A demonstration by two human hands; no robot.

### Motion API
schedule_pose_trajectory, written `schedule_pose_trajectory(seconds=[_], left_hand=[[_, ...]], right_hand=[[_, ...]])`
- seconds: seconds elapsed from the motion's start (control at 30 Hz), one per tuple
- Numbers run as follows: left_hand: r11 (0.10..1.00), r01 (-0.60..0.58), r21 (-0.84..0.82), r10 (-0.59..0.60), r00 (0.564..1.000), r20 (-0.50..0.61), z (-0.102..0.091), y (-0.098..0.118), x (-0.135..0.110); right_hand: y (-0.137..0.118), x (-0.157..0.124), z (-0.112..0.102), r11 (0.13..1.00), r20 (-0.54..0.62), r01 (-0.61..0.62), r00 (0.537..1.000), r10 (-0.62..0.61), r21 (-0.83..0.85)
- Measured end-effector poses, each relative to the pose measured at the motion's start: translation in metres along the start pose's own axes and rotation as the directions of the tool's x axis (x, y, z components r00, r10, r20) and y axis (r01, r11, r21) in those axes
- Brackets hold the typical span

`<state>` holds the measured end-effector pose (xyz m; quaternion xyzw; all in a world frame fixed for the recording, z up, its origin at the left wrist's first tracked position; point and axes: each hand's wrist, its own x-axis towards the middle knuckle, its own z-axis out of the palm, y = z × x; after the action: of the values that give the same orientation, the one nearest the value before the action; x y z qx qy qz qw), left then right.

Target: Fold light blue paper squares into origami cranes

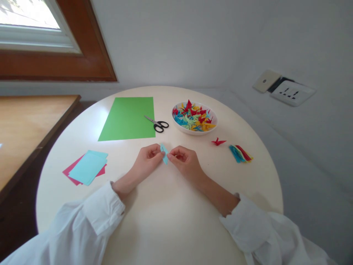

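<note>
A small folded piece of light blue paper [164, 152] is pinched between both of my hands over the middle of the round white table [165, 221]. My left hand [147, 159] grips its left side with curled fingers. My right hand [184, 161] pinches its right side. Both hands rest low on the tabletop, and white sleeves cover my forearms.
A green sheet [128, 117] lies at the back, with black-handled scissors [157, 124] beside it. A white bowl [194, 118] holds several coloured paper cranes. A red crane [218, 141] and a stack of coloured paper strips [240, 153] lie right. Blue and pink sheets [86, 167] lie left.
</note>
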<state>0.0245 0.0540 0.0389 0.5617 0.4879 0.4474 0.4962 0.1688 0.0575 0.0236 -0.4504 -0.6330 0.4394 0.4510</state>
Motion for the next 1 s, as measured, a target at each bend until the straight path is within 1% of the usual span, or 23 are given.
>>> schedule_pose_trajectory(seconds=[0.23, 0.3, 0.37, 0.47, 0.57, 0.7, 0.87, 1.0], left_hand=[[0.996, 0.044, -0.084, -0.044, 0.999, 0.003, 0.0013, -0.0061, 0.0024], [0.992, 0.056, -0.113, -0.056, 0.998, 0.008, 0.0014, -0.0072, 0.0028], [0.985, 0.065, -0.161, -0.062, 0.998, 0.025, 0.0013, -0.0077, 0.0028], [0.962, 0.088, -0.258, -0.075, 0.995, 0.058, 0.0008, -0.0083, 0.0026], [0.932, 0.128, -0.339, -0.101, 0.990, 0.097, 0.0000, -0.0086, 0.0027], [0.903, 0.169, -0.396, -0.129, 0.984, 0.125, -0.0006, -0.0077, 0.0036], [0.889, 0.171, -0.426, -0.117, 0.982, 0.149, -0.0005, -0.0080, 0.0044], [0.870, 0.170, -0.464, -0.089, 0.977, 0.191, -0.0006, -0.0086, 0.0042]], right_hand=[[0.0005, -0.0007, 0.0002, 0.995, 0.049, 0.052, 0.998, -0.048, -0.088], [-0.0007, -0.0011, 0.0001, 0.995, 0.049, 0.049, 0.998, -0.045, -0.086], [-0.0018, -0.0014, -0.0001, 0.999, 0.031, 0.034, 0.999, -0.033, -0.038], [-0.0022, -0.0014, -0.0005, 0.994, 0.009, 0.028, 1.000, -0.029, 0.106], [-0.0005, -0.0013, -0.0006, 0.976, 0.045, 0.034, 0.998, -0.045, 0.215], [0.0030, -0.0011, 0.0001, 0.969, 0.112, 0.022, 0.992, -0.051, 0.246], [0.0043, -0.0006, 0.0015, 0.961, 0.108, -0.040, 0.994, 0.010, 0.273], [0.0023, 0.0004, 0.0016, 0.950, 0.093, -0.056, 0.995, 0.029, 0.307]])
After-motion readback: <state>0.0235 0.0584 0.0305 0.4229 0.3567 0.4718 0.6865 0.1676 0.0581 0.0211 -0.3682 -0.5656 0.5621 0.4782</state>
